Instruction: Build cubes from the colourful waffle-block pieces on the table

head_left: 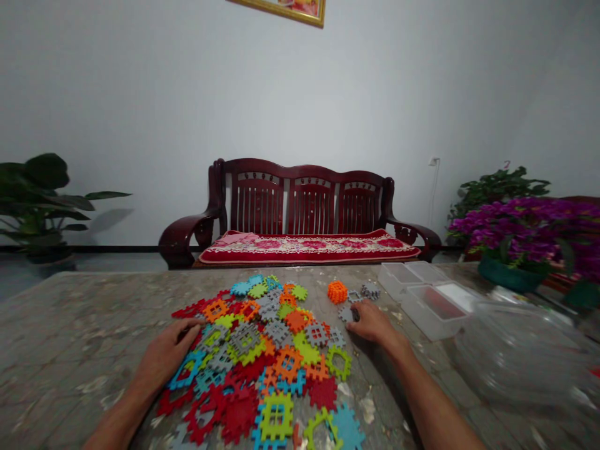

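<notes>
Gray notched plastic (347, 314) sits pinched in the right hand (371, 321), centre-right. Lower left, the left hand (167, 347) lies loosely spread beside multicoloured toothed plastic tiles (296, 321).

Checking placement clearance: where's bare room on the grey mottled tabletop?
Free: the wide left tabletop, outside the left hand; a narrower strip between the right forearm and the clear rectangular plastic boxes. Crowded: the middle, under the heap of multicoloured notched plastic tiles; the right end, with those boxes and a rounded clear plastic container.
</notes>
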Demonstrator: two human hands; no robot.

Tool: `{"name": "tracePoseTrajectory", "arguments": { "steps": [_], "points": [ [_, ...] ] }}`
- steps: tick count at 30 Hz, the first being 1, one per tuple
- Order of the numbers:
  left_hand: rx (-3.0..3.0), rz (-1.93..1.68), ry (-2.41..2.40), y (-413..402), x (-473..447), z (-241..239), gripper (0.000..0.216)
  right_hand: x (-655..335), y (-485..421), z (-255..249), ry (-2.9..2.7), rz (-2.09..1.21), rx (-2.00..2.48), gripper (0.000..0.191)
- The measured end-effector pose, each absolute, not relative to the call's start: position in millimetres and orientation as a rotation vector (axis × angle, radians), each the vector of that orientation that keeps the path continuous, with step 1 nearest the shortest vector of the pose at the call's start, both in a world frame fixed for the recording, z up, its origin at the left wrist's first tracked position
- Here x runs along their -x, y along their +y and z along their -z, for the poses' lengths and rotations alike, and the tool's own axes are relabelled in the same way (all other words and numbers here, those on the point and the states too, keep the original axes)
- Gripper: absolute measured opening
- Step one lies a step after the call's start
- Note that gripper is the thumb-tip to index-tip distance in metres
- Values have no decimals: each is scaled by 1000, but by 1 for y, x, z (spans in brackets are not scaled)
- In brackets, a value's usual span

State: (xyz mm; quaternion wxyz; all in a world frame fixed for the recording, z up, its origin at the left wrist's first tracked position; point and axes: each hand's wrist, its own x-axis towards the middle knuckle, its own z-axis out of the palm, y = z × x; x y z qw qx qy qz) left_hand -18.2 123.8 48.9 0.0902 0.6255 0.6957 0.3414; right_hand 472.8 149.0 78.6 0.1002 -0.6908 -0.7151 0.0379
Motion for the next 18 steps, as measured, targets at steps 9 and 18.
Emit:
{"name": "tracePoseTrajectory", "arguments": {
  "steps": [9, 18],
  "points": [
    [-1889, -968, 2150, 148, 27, -42, 75, -477, 150, -80, -2217, -70, 2010, 30],
    [-2055, -696, 1990, 175, 10, -50, 70, -491, 155, -84, -2184, -224, 1988, 31]
  ]
}}
